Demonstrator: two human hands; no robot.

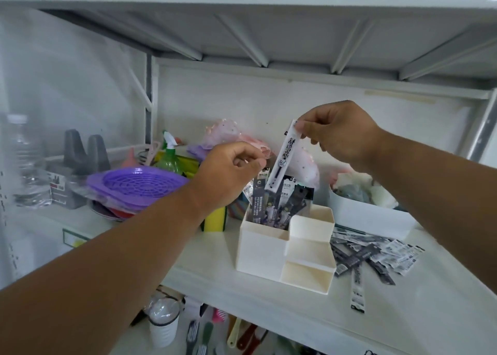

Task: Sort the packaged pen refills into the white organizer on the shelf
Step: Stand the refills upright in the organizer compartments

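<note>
Both forearms reach in; right hand pinches a white refill packet above the organizer (tall compartment); left hand, loosely curled, seems empty. Next: lowering it in.

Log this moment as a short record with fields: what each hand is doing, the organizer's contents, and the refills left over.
right hand: pinches the top of a white refill pack, tilted, above the organizer
left hand: fingers curled at the tops of the dark refill packs; grip unclear
white organizer: dark packs stand in its tall back compartment; front stepped compartments look empty
loose refill packs: scattered on the shelf, right of the organizer
</note>
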